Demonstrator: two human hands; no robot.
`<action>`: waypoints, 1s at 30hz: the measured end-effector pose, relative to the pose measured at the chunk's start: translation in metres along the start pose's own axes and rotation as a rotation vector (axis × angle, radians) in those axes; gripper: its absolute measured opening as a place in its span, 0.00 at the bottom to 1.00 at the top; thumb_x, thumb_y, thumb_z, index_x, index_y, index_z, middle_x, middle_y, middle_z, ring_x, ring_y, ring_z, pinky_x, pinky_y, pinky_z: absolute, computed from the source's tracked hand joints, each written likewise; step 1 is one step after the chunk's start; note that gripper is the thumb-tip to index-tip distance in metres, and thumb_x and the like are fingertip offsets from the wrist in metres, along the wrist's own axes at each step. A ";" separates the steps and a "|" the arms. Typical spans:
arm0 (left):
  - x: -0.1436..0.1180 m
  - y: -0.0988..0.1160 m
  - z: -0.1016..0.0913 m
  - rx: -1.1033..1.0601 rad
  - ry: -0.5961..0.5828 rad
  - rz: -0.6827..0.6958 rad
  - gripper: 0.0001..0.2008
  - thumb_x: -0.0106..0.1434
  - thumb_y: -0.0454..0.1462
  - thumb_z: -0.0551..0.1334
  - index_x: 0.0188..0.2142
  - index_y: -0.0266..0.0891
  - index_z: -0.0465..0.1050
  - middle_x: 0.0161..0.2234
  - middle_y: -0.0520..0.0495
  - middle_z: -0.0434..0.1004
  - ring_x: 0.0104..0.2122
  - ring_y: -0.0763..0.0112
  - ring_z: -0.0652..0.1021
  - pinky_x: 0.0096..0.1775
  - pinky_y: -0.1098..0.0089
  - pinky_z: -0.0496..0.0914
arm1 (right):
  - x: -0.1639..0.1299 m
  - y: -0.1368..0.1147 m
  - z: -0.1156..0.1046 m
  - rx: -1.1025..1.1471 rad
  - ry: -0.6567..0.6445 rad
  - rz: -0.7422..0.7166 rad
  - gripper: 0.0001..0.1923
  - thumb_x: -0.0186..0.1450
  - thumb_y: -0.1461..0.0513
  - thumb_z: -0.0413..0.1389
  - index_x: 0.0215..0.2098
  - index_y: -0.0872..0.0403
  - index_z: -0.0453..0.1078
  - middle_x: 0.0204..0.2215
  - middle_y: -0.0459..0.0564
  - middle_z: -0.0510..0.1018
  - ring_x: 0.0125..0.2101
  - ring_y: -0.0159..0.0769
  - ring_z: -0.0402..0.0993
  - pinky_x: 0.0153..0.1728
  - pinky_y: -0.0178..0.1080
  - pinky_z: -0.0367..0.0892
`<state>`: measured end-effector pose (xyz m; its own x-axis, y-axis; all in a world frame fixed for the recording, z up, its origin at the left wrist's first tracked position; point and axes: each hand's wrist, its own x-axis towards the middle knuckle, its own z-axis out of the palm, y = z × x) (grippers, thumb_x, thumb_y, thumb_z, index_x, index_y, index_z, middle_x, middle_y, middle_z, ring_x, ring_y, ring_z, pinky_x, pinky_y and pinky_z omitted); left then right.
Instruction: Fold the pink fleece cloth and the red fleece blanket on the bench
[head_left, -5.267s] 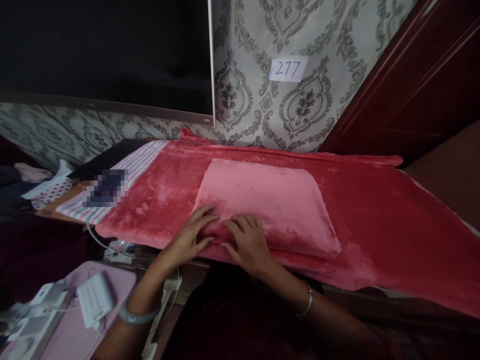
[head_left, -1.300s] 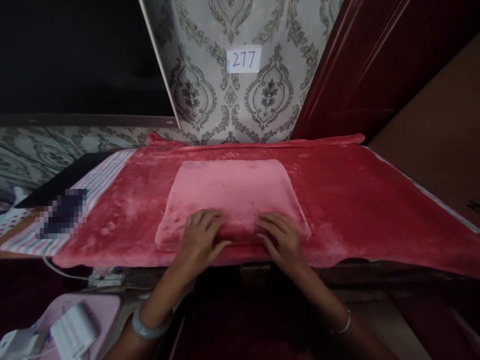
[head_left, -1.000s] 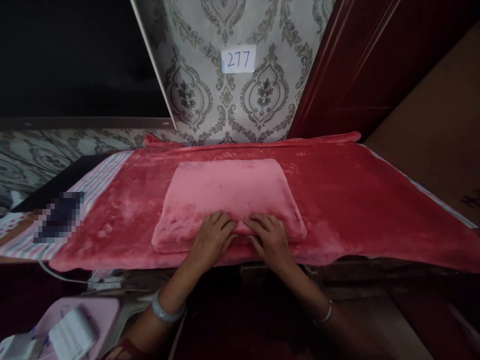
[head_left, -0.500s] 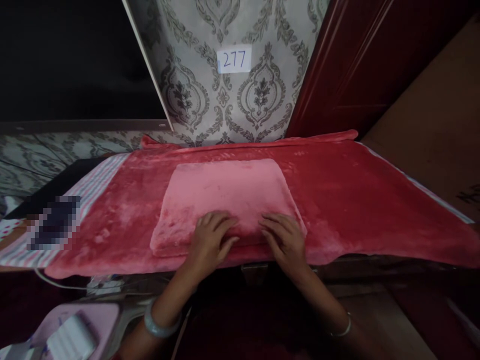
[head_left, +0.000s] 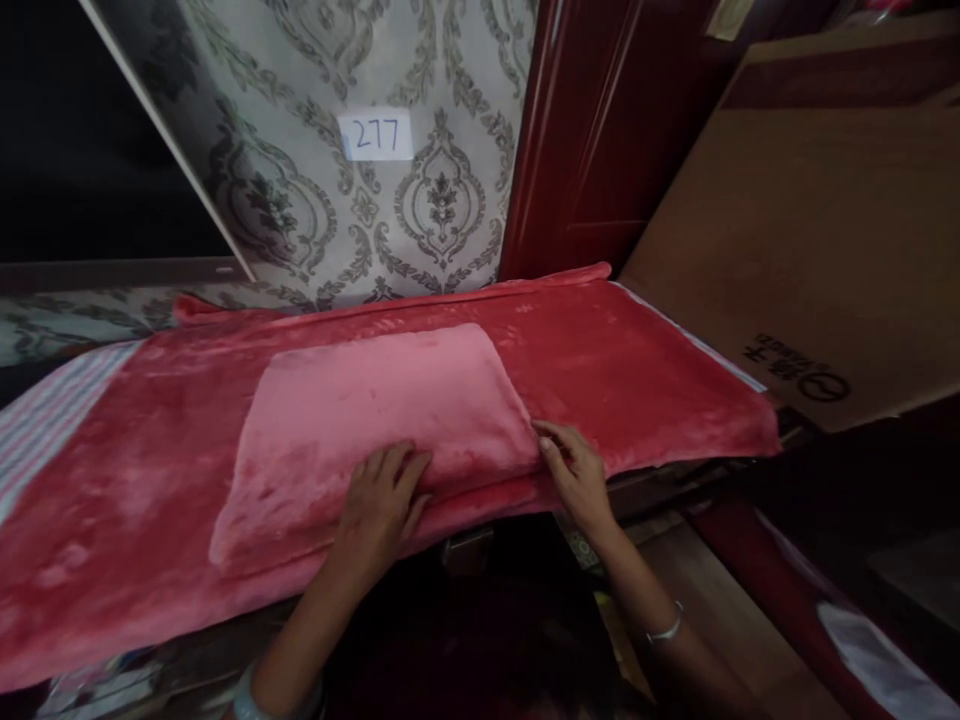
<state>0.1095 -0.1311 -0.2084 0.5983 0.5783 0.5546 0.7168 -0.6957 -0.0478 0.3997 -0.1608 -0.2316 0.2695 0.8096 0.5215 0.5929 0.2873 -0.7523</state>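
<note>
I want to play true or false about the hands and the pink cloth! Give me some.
1. The left hand lies flat on the folded pink cloth. True.
2. The right hand is at the cloth's right near corner. True.
3. The pink cloth lies on a blue blanket. False: the blanket is red.
4. The paper on the wall says 112. False: it says 277.
5. Both hands are lifted high off the cloth. False: both rest on or against it.
</note>
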 end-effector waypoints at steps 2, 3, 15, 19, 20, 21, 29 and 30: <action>0.000 0.001 0.001 0.029 -0.015 0.002 0.18 0.63 0.33 0.61 0.53 0.33 0.73 0.50 0.33 0.75 0.46 0.50 0.73 0.43 0.55 0.69 | 0.000 0.000 0.000 0.019 -0.029 0.038 0.17 0.70 0.52 0.52 0.46 0.51 0.77 0.40 0.53 0.82 0.43 0.44 0.78 0.45 0.45 0.73; 0.001 0.001 0.001 0.040 -0.014 0.007 0.18 0.63 0.32 0.60 0.53 0.33 0.73 0.50 0.33 0.75 0.46 0.50 0.73 0.43 0.55 0.69 | 0.001 0.000 0.000 0.019 -0.039 0.049 0.17 0.69 0.52 0.52 0.46 0.51 0.77 0.41 0.53 0.82 0.43 0.45 0.78 0.45 0.46 0.73; -0.001 0.001 0.010 0.102 0.076 0.073 0.18 0.64 0.27 0.56 0.52 0.34 0.74 0.47 0.38 0.80 0.44 0.56 0.74 0.43 0.59 0.71 | 0.002 0.005 0.013 0.071 -0.041 0.014 0.17 0.66 0.57 0.55 0.51 0.51 0.73 0.45 0.54 0.80 0.43 0.43 0.77 0.44 0.44 0.72; -0.001 0.004 0.004 0.082 0.011 0.033 0.20 0.64 0.28 0.55 0.54 0.36 0.74 0.48 0.37 0.80 0.44 0.54 0.75 0.40 0.57 0.70 | 0.000 0.013 0.008 0.096 -0.049 0.049 0.18 0.66 0.55 0.55 0.51 0.52 0.72 0.40 0.52 0.80 0.38 0.41 0.77 0.39 0.42 0.73; 0.000 0.006 0.002 0.080 -0.007 0.014 0.20 0.64 0.29 0.56 0.55 0.36 0.74 0.49 0.36 0.79 0.45 0.53 0.75 0.41 0.56 0.70 | 0.000 0.013 0.005 0.086 -0.019 0.043 0.17 0.67 0.55 0.55 0.51 0.52 0.73 0.39 0.51 0.80 0.37 0.40 0.76 0.38 0.42 0.73; 0.000 0.008 0.000 0.077 -0.014 -0.006 0.20 0.65 0.30 0.57 0.55 0.36 0.73 0.51 0.35 0.78 0.47 0.51 0.75 0.42 0.55 0.70 | 0.001 0.010 0.001 0.070 0.019 0.026 0.16 0.68 0.55 0.54 0.51 0.52 0.73 0.38 0.51 0.79 0.37 0.40 0.76 0.38 0.42 0.73; 0.004 0.017 0.020 0.052 -0.059 0.037 0.26 0.65 0.28 0.56 0.63 0.40 0.67 0.60 0.38 0.73 0.59 0.49 0.72 0.54 0.50 0.67 | 0.002 -0.015 0.013 -0.227 -0.183 -0.412 0.25 0.71 0.56 0.55 0.65 0.50 0.64 0.61 0.57 0.71 0.62 0.49 0.63 0.61 0.56 0.60; 0.002 0.017 0.025 0.065 -0.064 0.044 0.28 0.64 0.26 0.55 0.63 0.40 0.66 0.61 0.38 0.73 0.60 0.49 0.72 0.55 0.49 0.67 | 0.000 -0.012 0.019 -0.266 -0.238 -0.429 0.27 0.71 0.56 0.54 0.67 0.51 0.61 0.63 0.56 0.69 0.65 0.49 0.60 0.63 0.57 0.57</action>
<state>0.1315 -0.1308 -0.2283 0.6496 0.5754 0.4970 0.7099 -0.6930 -0.1255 0.3783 -0.1545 -0.2302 -0.1988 0.7510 0.6297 0.7911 0.5022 -0.3492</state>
